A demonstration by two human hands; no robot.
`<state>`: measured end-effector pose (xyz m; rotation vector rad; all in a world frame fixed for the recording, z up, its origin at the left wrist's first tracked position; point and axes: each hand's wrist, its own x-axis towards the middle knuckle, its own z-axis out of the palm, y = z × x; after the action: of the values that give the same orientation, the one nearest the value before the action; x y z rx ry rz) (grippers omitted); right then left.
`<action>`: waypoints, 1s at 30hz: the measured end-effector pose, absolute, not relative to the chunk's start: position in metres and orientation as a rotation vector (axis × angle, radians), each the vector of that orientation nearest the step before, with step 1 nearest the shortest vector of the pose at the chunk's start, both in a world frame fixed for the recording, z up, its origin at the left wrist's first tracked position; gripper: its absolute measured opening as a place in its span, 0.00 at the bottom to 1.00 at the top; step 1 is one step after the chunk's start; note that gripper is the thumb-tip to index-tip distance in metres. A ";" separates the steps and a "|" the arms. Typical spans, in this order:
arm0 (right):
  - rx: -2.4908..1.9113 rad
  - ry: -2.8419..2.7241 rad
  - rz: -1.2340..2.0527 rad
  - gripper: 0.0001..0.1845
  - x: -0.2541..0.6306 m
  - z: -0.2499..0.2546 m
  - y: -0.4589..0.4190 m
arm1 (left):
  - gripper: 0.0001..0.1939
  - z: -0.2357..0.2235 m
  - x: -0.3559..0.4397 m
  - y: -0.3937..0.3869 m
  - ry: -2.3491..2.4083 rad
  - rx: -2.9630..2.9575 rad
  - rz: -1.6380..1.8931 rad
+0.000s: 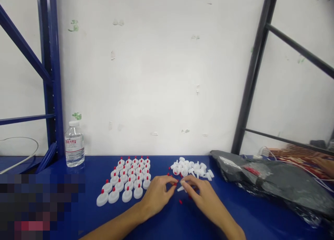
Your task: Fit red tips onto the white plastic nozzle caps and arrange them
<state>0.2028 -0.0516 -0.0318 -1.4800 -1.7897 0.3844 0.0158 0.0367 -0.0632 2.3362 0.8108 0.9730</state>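
Observation:
My left hand (158,194) is closed in a pinch, with a small red tip cap (175,184) at its thumb and forefinger. Facing it, my right hand (204,194) grips a white nozzle cap (180,188), its narrow spout pointing left; the fingers partly cover it. The two hands are close together but apart. Just beyond them lies a heap of loose white nozzle caps (184,172). A loose red tip cap (180,201) rests on the table between my hands, with several more scattered nearby. To the left, white nozzle caps (127,195) with red tips stand upright in rows.
A water bottle (74,146) stands at the back left by a blue metal post (53,76). On the right, a dark plastic bag (273,184) lies across the blue table (156,226). Another person's hand (323,165) shows at the far right edge.

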 end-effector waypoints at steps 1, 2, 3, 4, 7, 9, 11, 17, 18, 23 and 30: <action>-1.488 -1.801 0.374 0.22 0.200 -0.032 -0.052 | 0.13 -0.063 0.016 0.036 0.795 2.329 0.975; -1.499 -1.812 0.356 0.21 0.198 -0.033 -0.052 | 0.13 -0.062 0.016 0.035 0.777 2.329 0.977; -1.508 -1.824 0.340 0.21 0.196 -0.033 -0.052 | 0.13 -0.061 0.016 0.034 0.761 2.333 0.980; -1.515 -1.834 0.332 0.21 0.195 -0.034 -0.053 | 0.13 -0.060 0.015 0.034 0.749 2.340 0.981; -1.523 -1.818 0.335 0.22 0.197 -0.033 -0.054 | 0.14 -0.059 0.015 0.033 0.743 2.378 0.956; -1.526 -1.791 0.337 0.22 0.199 -0.033 -0.053 | 0.14 -0.059 0.015 0.033 0.749 2.399 0.943; -1.529 -1.787 0.346 0.22 0.202 -0.033 -0.050 | 0.14 -0.060 0.015 0.033 0.747 2.405 0.943; -1.535 -1.800 0.327 0.22 0.205 -0.032 -0.042 | 0.14 -0.061 0.015 0.034 0.756 2.354 0.997; -1.536 -1.799 0.316 0.22 0.205 -0.032 -0.042 | 0.15 -0.061 0.014 0.033 0.754 2.338 0.999; -1.521 -1.783 0.353 0.22 0.207 -0.036 -0.041 | 0.17 -0.058 0.013 0.032 0.764 2.264 1.005; -1.488 -1.773 0.376 0.25 0.208 -0.037 -0.042 | 0.16 -0.060 0.013 0.032 0.703 2.393 0.981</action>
<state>0.2075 -0.0420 -0.0371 -1.4877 -1.7734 0.3760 0.0130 0.0320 -0.0600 2.3929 0.7028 0.9806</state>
